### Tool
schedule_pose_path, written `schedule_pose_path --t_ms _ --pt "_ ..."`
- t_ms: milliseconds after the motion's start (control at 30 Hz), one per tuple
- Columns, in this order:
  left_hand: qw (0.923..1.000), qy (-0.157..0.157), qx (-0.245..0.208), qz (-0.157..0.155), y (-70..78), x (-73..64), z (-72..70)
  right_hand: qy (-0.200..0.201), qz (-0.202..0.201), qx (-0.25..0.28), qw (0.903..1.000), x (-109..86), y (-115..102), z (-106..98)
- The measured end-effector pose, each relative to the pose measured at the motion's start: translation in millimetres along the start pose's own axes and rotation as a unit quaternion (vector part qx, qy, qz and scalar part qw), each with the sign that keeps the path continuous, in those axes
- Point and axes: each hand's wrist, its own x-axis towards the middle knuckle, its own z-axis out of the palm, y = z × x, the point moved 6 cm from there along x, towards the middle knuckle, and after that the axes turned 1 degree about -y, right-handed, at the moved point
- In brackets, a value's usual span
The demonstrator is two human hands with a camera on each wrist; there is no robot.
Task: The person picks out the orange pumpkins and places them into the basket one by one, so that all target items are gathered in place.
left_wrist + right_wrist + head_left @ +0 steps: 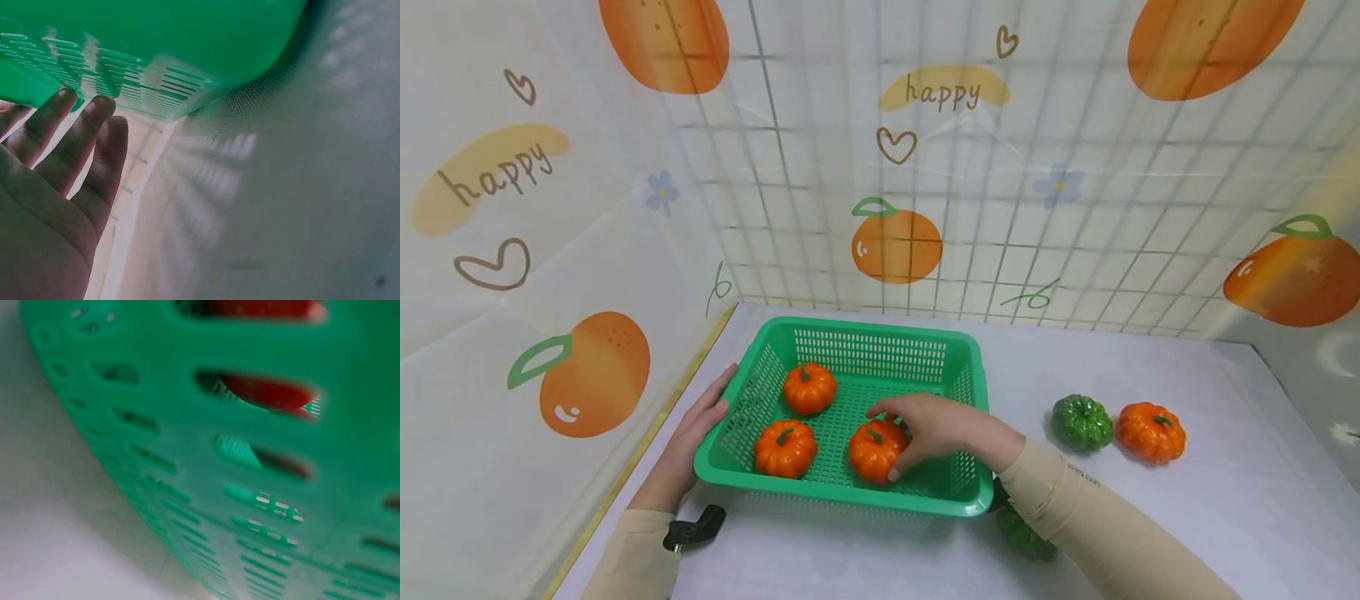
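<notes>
A green plastic basket (880,503) with slotted walls holds several small orange pumpkins. My right hand (928,425) reaches over its right side and grips one orange pumpkin (871,454), thumb on the near side and fingers curled over the far side. Two other orange pumpkins, one at the back (809,388) and one at the front (785,449), lie in its left half. My left hand (688,437) lies along the basket's left wall, fingers extended; in the left wrist view its fingertips (103,106) are at the slots. The basket wall (206,456) hides my right hand in the right wrist view.
Right of the basket, a green pumpkin (1082,423) sits beside an orange pumpkin (1152,432) on the white table (1210,508). Another green pumpkin (1027,536) is partly hidden under my right forearm. Printed curtains (820,167) enclose the back and left, with a wire grid behind.
</notes>
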Motion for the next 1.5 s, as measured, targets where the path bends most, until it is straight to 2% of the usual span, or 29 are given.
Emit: schedule_pose_path --t_ms 233,433,667,833,1000,1167,1300,1400,1500 --pt "1.0 0.0 0.001 -0.004 1.4 0.6 -0.9 0.022 -0.007 0.032 0.9992 -3.4 1 -4" --pt "0.9999 0.002 0.011 -0.003 1.4 -1.0 -1.7 0.052 -0.04 0.075 0.995 -11.1 0 -11" --pt "0.9997 0.004 0.02 -0.012 -0.5 -2.1 -1.1 0.085 -0.055 0.114 0.9884 -28.5 -4 -25" --pt "0.9998 0.004 0.015 -0.012 -1.5 -1.6 -1.7 0.123 -0.053 0.126 0.983 -53.5 0 -38" --pt "0.9999 0.002 0.013 -0.009 -2.0 -1.6 -2.2 0.166 -0.042 0.137 0.9757 -87.9 10 -47" --pt "0.9999 -0.001 0.015 -0.002 -0.7 -1.2 -1.9 0.203 -0.011 0.145 0.9684 -122.6 27 -49" --pt "0.9999 -0.004 0.014 0.002 0.2 -1.2 -1.6 0.235 0.017 0.158 0.9589 -148.0 43 -51" --pt "0.9999 -0.005 0.015 0.001 0.3 -1.2 -1.7 0.255 0.039 0.169 0.9513 -163.7 56 -50" --pt "0.9998 -0.003 0.018 -0.001 0.6 -1.5 -1.7 0.273 0.044 0.177 0.9445 -176.0 67 -50"
